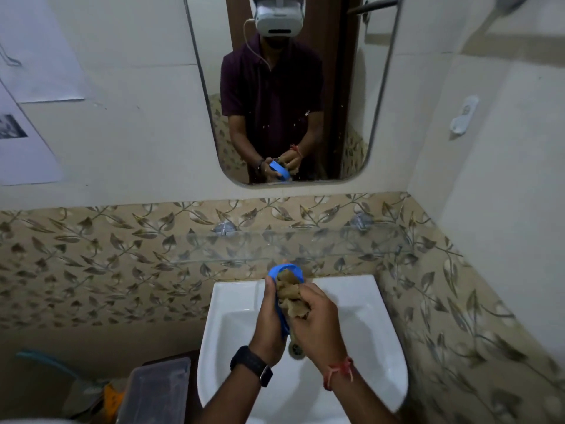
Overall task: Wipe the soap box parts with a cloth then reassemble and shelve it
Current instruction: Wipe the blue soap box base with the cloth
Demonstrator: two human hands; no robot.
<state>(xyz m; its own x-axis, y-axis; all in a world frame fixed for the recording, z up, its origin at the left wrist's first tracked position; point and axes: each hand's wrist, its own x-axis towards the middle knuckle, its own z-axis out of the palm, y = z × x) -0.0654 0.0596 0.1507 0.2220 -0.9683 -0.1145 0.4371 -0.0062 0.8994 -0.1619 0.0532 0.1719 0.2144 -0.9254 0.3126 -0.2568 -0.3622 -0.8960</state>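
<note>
Over the white sink (pixel 371 304), the left hand (pixel 269 321) gripped the blue soap box part (pixel 286 268), while the right hand (pixel 319 324), fingers curled, pushed a bunched tan cloth (pixel 290 296) into it.

Walls: plain cream tiles (pixel 137 117) above, a band of brown leaf-patterned tiles (pixel 107 255) below, running round the right corner.
Mirror (pixel 367 71): round-cornered, metal-edged, on the far wall.
Glass shelf (pixel 244 246): clear, on two metal brackets, between mirror and basin.
Basin (pixel 360 332): white, against the far wall, with a metal drain (pixel 296 348).
Left: paper sheets (pixel 27 148) stuck to the wall.
Right: small white hook (pixel 464 119).
Near left: lidded plastic box (pixel 156 390), low beside the basin.
Light: dim, soft.
</note>
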